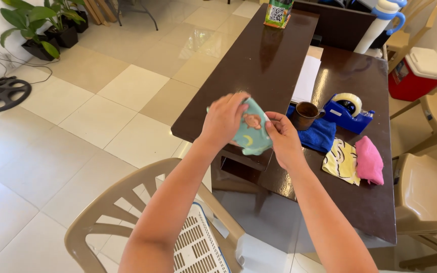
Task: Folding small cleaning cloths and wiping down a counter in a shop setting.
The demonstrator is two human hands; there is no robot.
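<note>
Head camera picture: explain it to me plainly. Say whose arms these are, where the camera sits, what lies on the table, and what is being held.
There is no machine here. The camera is worn on a person's head and looks down, so the two bare arms reaching in from the bottom are that person's own.

The left hand and the right hand together hold a small teal cloth with printed shapes, above the edge of a dark brown table.

On the table lie a blue cloth with a brown mug on it, a blue tape dispenser, a yellow patterned cloth, a pink cloth and white paper. A beige plastic chair stands below the arms.
</note>
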